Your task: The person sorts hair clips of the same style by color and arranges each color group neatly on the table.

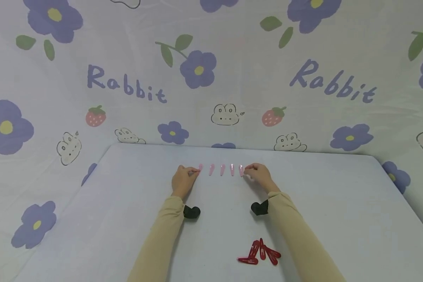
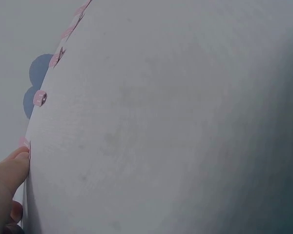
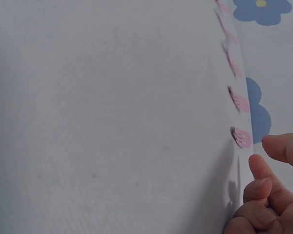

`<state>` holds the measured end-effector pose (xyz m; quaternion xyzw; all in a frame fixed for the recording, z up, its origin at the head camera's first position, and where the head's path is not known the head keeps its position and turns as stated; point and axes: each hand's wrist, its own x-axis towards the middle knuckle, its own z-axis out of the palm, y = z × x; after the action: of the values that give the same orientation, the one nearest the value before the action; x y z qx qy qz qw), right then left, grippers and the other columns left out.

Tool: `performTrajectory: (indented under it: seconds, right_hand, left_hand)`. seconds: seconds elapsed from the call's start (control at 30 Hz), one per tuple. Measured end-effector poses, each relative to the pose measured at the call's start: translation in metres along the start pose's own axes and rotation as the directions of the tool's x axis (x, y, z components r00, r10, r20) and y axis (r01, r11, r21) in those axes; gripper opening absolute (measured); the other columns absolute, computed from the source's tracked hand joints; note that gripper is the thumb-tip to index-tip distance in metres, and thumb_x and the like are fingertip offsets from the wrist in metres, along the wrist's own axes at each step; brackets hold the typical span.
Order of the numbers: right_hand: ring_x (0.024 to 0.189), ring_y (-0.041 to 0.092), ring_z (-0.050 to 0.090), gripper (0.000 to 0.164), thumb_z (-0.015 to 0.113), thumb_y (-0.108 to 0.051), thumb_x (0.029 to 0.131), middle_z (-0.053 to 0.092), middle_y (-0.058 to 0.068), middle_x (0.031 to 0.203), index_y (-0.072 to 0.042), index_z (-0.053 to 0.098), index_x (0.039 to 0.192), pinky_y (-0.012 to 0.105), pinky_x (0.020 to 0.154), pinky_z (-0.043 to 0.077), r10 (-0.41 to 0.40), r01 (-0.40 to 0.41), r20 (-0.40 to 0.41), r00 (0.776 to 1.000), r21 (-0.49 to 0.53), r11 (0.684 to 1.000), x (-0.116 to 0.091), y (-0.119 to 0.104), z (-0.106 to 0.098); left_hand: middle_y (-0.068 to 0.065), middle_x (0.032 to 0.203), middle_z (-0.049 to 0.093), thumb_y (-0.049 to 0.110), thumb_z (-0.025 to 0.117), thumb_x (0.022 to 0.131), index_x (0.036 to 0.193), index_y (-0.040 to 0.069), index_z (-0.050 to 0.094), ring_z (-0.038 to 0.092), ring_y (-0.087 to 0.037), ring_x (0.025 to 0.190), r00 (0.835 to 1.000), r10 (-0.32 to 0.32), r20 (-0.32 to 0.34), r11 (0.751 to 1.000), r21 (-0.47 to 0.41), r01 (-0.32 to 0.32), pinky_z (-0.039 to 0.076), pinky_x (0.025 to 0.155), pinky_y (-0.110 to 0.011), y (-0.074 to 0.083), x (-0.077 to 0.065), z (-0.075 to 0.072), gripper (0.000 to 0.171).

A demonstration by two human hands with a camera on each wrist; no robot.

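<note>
Several pink snap hair clips (image 1: 222, 169) lie in a spaced row near the far side of the white table (image 1: 127, 188). My left hand (image 1: 184, 181) pinches the leftmost pink hair clip (image 2: 23, 142) between thumb and fingertip; the digits hide part of it. At the row's other end, my right hand (image 1: 260, 176) is beside the rightmost pink hair clip (image 3: 242, 138). In the right wrist view its thumb and forefinger stand apart with nothing between them, just off that clip, while the other fingers are bent.
Several red snap hair clips (image 1: 257, 252) lie in a loose, overlapping pile close by the right forearm. Dark straps (image 1: 192, 212) show at both wrists. Behind the table's far edge hangs a white cloth (image 1: 246, 86) printed with flowers and rabbits.
</note>
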<state>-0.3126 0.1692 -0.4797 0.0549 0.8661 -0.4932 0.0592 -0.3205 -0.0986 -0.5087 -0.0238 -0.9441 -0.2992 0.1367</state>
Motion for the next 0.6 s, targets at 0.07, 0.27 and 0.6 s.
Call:
performTrajectory:
  seconds: [0.07, 0.27, 0.6]
  right_hand:
    - [0.085, 0.024, 0.048, 0.029, 0.056, -0.021, 0.087, 0.056, 0.014, 0.098, 0.002, 0.057, 0.105, 0.034, 0.072, 0.038, 0.005, -0.006, 0.022, 1.0, 0.009, 1.0, -0.002, -0.001, -0.002]
    - [0.082, 0.022, 0.043, 0.037, 0.053, -0.027, 0.088, 0.053, 0.012, 0.098, 0.0, 0.054, 0.113, 0.034, 0.073, 0.036, 0.046, -0.046, 0.156, 0.987, -0.001, 0.999, -0.006, -0.007, -0.012]
    - [0.081, 0.02, 0.039, 0.032, 0.056, -0.026, 0.088, 0.049, 0.008, 0.094, -0.002, 0.057, 0.11, 0.028, 0.059, 0.032, -0.017, 0.006, 0.192, 0.981, 0.057, 0.998, -0.031, -0.018, -0.014]
  left_hand:
    - [-0.004, 0.074, 0.043, 0.028, 0.068, 0.08, 0.09, 0.016, 0.072, 0.039, -0.017, 0.056, 1.0, -0.008, 0.003, 1.0, 0.004, 0.008, 0.035, 0.051, -0.032, -0.001, 0.0, 0.0, 0.017]
    - [-0.005, 0.075, 0.044, 0.029, 0.068, 0.08, 0.091, 0.016, 0.072, 0.039, -0.017, 0.057, 1.0, 0.019, -0.008, 1.0, -0.009, -0.019, 0.035, 0.051, -0.032, -0.001, 0.004, 0.0, 0.018]
    - [-0.005, 0.075, 0.045, 0.028, 0.068, 0.079, 0.09, 0.015, 0.073, 0.041, -0.018, 0.057, 1.0, 0.005, 0.004, 1.0, -0.002, -0.005, 0.036, 0.051, -0.033, 0.0, -0.001, -0.002, 0.017]
